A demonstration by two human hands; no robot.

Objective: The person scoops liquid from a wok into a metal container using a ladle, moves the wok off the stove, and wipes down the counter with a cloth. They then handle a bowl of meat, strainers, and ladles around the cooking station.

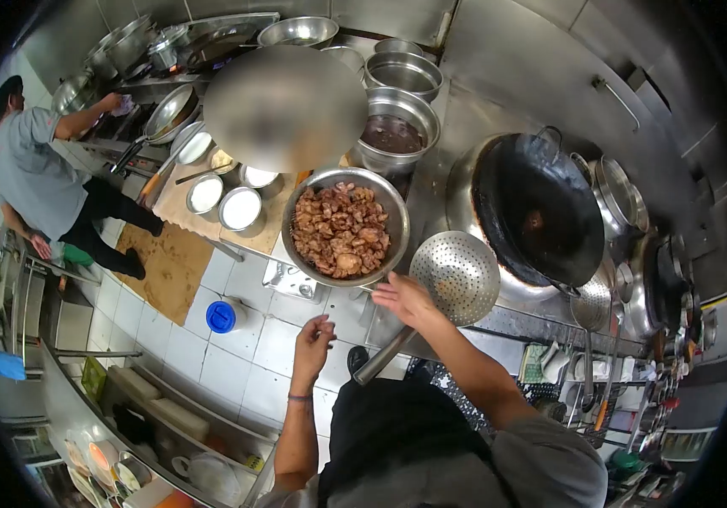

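My right hand (pixel 407 300) reaches forward with its fingers stretched out, close by the near rim of a metal bowl (pixel 289 254). Whether it touches the rim I cannot tell. Browned pieces of meat (pixel 342 229) fill the bowl. Beside and partly behind that hand lies a large perforated skimmer (pixel 457 275), its thick handle pointing toward my body. Lower down, my left hand (pixel 314 340) is raised above the floor with loosely bent fingers and nothing visible in them. It is apart from the bowl.
A large dark wok (pixel 541 216) stands at the right. Metal pots (pixel 402 127) line the back, one with dark liquid. Containers of white contents (pixel 241 210) are left of the bowl. A blue-lidded tub (pixel 221 317) is on the floor. Another person (pixel 46 157) works at far left.
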